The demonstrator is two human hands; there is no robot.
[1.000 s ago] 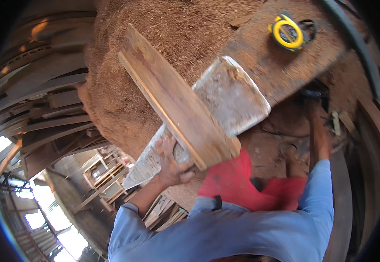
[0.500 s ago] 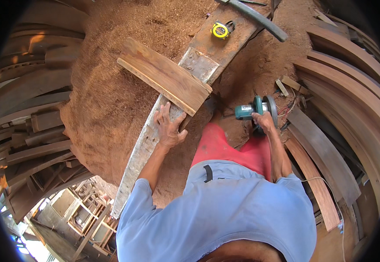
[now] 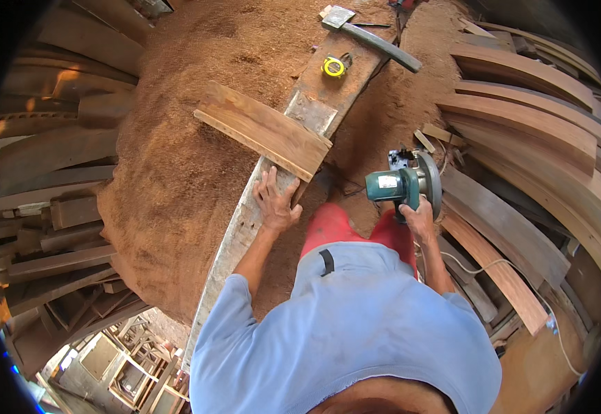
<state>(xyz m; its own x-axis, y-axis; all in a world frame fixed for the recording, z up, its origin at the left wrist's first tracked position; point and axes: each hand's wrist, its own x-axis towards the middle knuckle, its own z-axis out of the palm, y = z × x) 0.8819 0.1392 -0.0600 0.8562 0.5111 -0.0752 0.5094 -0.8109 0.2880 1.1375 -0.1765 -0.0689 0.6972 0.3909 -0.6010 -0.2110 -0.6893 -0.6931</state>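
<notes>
Ahead I see a yellow tape measure (image 3: 333, 67), a hammer (image 3: 381, 47) just beyond; sawdust (image 3: 155, 200) and stacked boards (image 3: 59, 183) left, long planks (image 3: 525, 125) right, wooden frames (image 3: 142, 368) lower left.

Light-blue shirt (image 3: 376, 324), red shorts (image 3: 326, 229)

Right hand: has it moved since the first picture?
Yes: toward the body, from beyond the small pale wood scrap to its near side; the hand now grips the green power tool.
</notes>
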